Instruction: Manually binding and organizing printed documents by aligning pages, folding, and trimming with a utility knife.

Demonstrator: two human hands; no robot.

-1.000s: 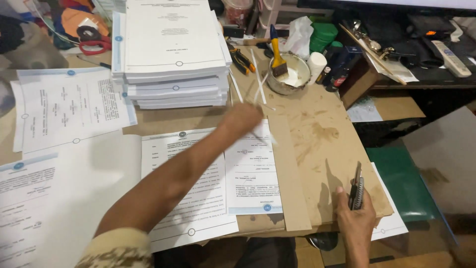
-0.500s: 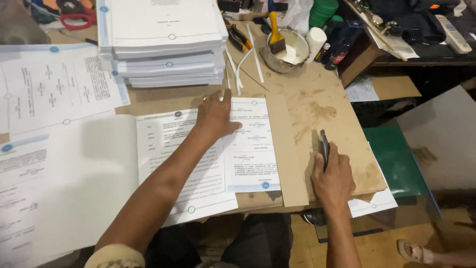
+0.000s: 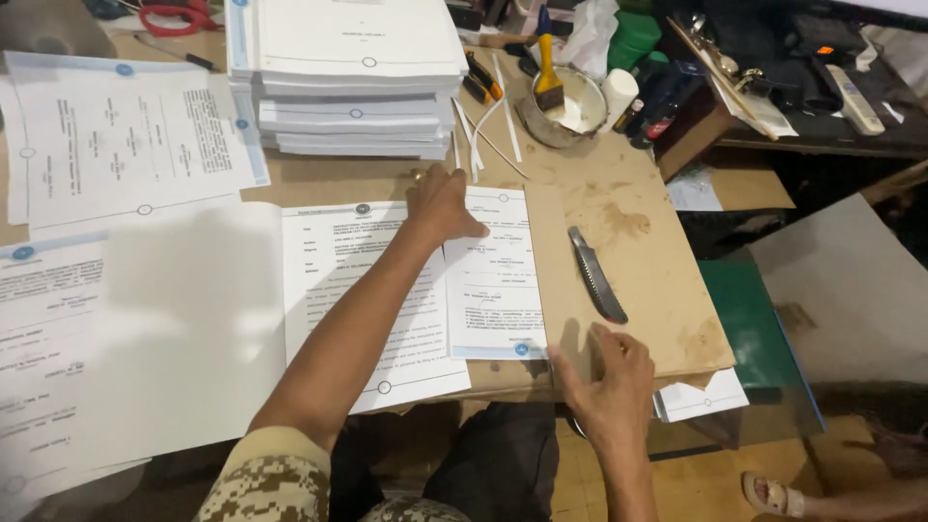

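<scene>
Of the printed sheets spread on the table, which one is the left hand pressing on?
The narrow sheet beside the brown board, under the left hand. The others lie untouched, farther left.

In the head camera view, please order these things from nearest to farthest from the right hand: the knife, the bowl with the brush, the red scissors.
From the right hand:
1. The knife, lying on the brown board just above the hand.
2. The bowl with the brush, farther up, at the board's top end.
3. The red scissors, far away at the top left.

left hand (image 3: 440, 205) flat on printed sheet (image 3: 493, 280), right hand (image 3: 609, 382) on brown board (image 3: 628, 232), knife (image 3: 596, 275) beside
</scene>
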